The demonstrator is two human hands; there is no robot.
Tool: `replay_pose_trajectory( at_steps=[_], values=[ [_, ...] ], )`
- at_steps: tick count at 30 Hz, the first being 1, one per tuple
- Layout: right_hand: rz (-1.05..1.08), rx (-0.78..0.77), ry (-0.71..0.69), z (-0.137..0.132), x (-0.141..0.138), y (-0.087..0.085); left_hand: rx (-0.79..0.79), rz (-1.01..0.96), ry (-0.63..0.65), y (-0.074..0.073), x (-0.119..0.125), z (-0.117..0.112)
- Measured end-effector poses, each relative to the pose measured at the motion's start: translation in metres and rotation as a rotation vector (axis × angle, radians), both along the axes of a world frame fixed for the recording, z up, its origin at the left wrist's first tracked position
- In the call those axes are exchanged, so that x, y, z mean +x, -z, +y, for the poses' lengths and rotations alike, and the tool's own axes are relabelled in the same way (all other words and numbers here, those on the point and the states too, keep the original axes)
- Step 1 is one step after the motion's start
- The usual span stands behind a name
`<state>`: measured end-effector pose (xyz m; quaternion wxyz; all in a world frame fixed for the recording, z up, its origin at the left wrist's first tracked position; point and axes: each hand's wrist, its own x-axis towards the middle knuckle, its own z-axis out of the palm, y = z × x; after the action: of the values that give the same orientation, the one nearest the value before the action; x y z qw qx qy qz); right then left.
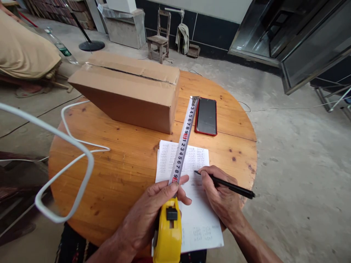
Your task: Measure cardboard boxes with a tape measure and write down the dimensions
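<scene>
A yellow tape measure (168, 230) is in my left hand (149, 208), thumb pressing on its blade near the 20 mark. The extended blade (181, 146) slants up over the paper, its metal hook beside the phone. Between the fingers of my right hand (223, 193) is a black pen (233, 187), its tip at the written sheet of paper (200, 215). Columns of small handwriting cover the sheet's upper part, with a few more lines near the bottom. Left of the blade stands a closed cardboard box (131, 95).
On the round wooden table (120, 164) lies a red-cased phone (206, 117). A white cable (87, 171) loops across the left side. A seated person (24, 47) is at far left, near a plastic bottle (61, 46). A wooden chair (159, 38) stands by the wall.
</scene>
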<state>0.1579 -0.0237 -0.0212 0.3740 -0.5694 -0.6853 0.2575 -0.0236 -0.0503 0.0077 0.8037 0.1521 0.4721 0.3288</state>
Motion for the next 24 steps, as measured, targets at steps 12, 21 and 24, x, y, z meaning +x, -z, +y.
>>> replay_pose_trajectory(
  at_steps=[12, 21, 24],
  values=[
    [-0.005, -0.006, -0.014, 0.0004, 0.0015, 0.0006, -0.004, -0.006, 0.012, 0.0039, -0.0009, 0.0003],
    [0.271, -0.039, 0.153, -0.0034, 0.0069, 0.0068, -0.009, -0.017, 0.007, 0.0034, -0.0014, -0.0011],
    [0.264, -0.011, 0.167, -0.001, 0.0059, 0.0056, 0.019, -0.011, 0.012, 0.0038, -0.001, -0.0007]
  ],
)
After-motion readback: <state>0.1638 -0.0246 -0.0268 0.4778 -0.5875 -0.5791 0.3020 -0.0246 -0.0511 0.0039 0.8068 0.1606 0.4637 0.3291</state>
